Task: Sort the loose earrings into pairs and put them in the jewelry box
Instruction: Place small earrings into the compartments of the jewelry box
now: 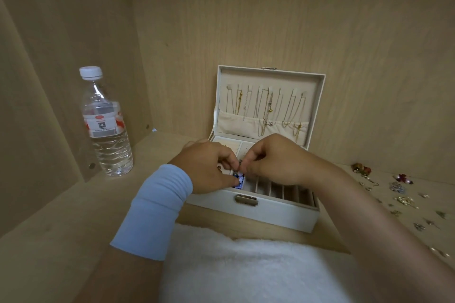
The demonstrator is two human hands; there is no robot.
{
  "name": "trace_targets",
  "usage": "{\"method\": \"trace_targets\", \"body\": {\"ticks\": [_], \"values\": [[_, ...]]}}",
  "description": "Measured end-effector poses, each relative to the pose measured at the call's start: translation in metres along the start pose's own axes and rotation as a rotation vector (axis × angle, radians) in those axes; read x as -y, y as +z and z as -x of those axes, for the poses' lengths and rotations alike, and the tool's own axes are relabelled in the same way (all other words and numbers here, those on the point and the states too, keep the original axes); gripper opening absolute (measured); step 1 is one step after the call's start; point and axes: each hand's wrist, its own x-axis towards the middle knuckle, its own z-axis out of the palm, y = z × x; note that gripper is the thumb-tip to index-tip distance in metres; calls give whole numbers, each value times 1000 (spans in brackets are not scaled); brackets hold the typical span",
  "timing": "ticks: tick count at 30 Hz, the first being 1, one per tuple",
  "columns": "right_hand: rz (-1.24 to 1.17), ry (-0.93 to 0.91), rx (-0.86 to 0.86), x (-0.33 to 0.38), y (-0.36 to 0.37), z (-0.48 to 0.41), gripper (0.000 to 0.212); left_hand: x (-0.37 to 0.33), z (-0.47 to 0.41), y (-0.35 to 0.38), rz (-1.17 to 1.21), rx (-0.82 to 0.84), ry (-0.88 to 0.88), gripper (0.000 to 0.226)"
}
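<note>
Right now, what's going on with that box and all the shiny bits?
A person is sorting earrings. The left hand and right hand both pinch a small earring over the open white jewelry box, at its front-left compartments. More loose earrings lie scattered on the wooden shelf to the right, not yet sorted. Necklaces hang inside the lid.

Pale wood-grain back panel, matching side panel at left. Same wood for the shelf surface. Light dim, even.
</note>
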Motion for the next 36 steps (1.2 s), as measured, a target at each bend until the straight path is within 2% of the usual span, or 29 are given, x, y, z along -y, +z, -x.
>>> {"method": "trace_targets", "body": {"ticks": [4, 7, 10, 13, 18, 22, 25, 28, 36], "values": [[39, -10, 11, -4, 6, -1, 9, 0, 0, 0, 2, 14, 0, 17], [25, -22, 3, -4, 0, 1, 9, -1, 0, 2, 96, -33, -7, 9], [-28, -23, -112, -11, -25, 7, 9, -13, -6, 6, 208, -128, -1, 12], [-65, 21, -219, -33, -57, 20, 10, -42, -22, 12, 307, -151, 11, 13], [-11, 149, -367, -99, -108, 48, 13, -118, -69, 30, 353, -29, 152, 10], [122, 280, -442, -152, -138, 67, 8, -171, -115, 60, 289, 71, 162, 13], [145, 363, -398, -178, -144, 73, 3, -192, -149, 87, 177, 117, 108, 19], [166, 420, -357, -198, -139, 65, 7, -201, -173, 112, 82, 176, 63, 22], [325, 514, -256, -217, -128, 57, 10, -216, -193, 152, -119, 291, 107, 27]]}}
